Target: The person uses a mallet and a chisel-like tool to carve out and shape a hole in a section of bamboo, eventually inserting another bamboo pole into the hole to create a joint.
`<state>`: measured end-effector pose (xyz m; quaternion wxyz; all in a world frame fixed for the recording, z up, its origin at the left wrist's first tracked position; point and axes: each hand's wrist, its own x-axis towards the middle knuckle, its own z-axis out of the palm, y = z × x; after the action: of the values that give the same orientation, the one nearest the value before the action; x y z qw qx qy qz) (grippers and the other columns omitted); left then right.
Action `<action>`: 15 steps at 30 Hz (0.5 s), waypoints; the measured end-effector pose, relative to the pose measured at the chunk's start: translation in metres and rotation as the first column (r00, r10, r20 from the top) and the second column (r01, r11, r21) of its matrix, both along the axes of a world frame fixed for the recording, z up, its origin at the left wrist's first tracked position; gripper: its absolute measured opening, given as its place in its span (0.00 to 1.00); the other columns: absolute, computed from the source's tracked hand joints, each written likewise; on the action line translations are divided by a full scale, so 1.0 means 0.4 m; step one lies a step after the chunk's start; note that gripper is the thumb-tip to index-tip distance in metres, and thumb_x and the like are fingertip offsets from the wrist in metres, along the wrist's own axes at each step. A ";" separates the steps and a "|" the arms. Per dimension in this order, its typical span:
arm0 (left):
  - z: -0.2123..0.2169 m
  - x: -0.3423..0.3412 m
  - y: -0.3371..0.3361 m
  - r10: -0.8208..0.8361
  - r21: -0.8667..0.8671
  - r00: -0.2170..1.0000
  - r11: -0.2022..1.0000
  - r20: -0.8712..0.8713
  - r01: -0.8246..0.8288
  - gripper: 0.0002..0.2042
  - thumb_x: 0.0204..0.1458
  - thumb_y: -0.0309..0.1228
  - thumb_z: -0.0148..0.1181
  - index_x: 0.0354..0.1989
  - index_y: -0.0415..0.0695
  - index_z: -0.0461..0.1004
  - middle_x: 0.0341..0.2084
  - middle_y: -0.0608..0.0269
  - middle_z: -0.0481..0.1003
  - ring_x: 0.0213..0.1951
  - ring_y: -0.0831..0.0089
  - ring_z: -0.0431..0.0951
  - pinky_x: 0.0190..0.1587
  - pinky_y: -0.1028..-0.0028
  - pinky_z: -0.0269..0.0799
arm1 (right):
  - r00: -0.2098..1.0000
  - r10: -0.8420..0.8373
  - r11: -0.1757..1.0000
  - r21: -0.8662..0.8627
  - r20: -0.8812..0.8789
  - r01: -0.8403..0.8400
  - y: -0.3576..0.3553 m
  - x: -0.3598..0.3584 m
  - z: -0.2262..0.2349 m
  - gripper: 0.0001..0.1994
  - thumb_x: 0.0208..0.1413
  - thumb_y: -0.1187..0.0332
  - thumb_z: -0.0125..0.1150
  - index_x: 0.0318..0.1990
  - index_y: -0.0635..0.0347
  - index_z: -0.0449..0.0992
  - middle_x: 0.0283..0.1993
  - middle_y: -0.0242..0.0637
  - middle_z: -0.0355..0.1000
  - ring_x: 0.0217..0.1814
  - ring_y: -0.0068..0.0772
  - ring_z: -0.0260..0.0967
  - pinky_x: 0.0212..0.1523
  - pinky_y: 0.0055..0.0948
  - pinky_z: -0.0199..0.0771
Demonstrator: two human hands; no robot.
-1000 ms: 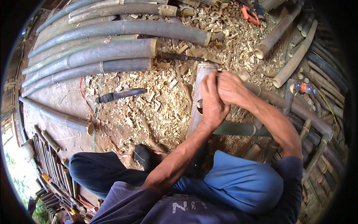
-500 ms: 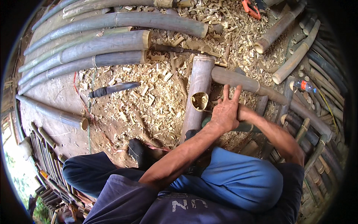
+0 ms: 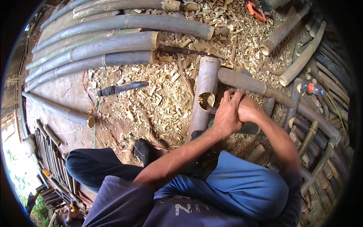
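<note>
In the head view, the bamboo section (image 3: 208, 73) lies just left of the joined left hand (image 3: 228, 118) and right hand (image 3: 248, 107) — its side hole (image 3: 206, 100) already cut open, shavings (image 3: 200, 100) left inside — and which hand grips the dark blade (image 3: 212, 110) I cannot tell.

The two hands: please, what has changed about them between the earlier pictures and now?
Since the first picture, the left hand and right hand moved from the far end of the holed bamboo tube toward the person, beside the hole. Half a second ago, two left fingers stretched forward; now they curl against the right hand. The tube, knife and bottle stayed put.
</note>
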<state>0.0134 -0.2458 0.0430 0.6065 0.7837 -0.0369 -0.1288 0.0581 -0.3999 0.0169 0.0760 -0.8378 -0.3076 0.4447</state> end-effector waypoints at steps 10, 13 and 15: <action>-0.007 0.025 0.058 -0.673 0.104 0.707 0.704 -0.217 0.702 0.42 0.22 0.20 0.69 0.59 0.42 0.76 0.47 0.43 0.77 0.49 0.51 0.81 0.48 0.59 0.80 | 0.550 -0.710 0.630 -0.047 -0.441 0.775 0.036 -0.191 -0.047 0.31 0.57 0.69 0.67 0.67 0.54 0.61 0.60 0.44 0.66 0.68 0.34 0.62 0.70 0.32 0.65; -0.019 0.110 0.097 -0.902 -0.127 0.182 0.249 -0.391 0.960 0.39 0.10 0.16 0.65 0.48 0.41 0.83 0.25 0.52 0.83 0.29 0.57 0.86 0.25 0.60 0.80 | 0.298 -0.778 0.408 -0.085 -0.554 0.909 0.078 -0.217 -0.051 0.31 0.57 0.67 0.68 0.67 0.52 0.61 0.63 0.44 0.65 0.71 0.33 0.60 0.71 0.33 0.65; -0.015 0.115 0.102 -0.899 -0.153 0.192 0.270 -0.394 0.951 0.39 0.14 0.17 0.65 0.50 0.43 0.82 0.29 0.51 0.84 0.35 0.57 0.86 0.33 0.59 0.82 | 0.425 -0.730 0.493 0.018 -0.535 0.870 0.038 -0.209 -0.076 0.31 0.58 0.67 0.67 0.67 0.53 0.60 0.61 0.43 0.64 0.69 0.32 0.60 0.71 0.33 0.65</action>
<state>0.0596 -0.2050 0.0372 0.3481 0.5919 -0.3657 -0.6283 -0.0253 -0.3849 -0.0134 0.4735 -0.7279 0.0999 0.4858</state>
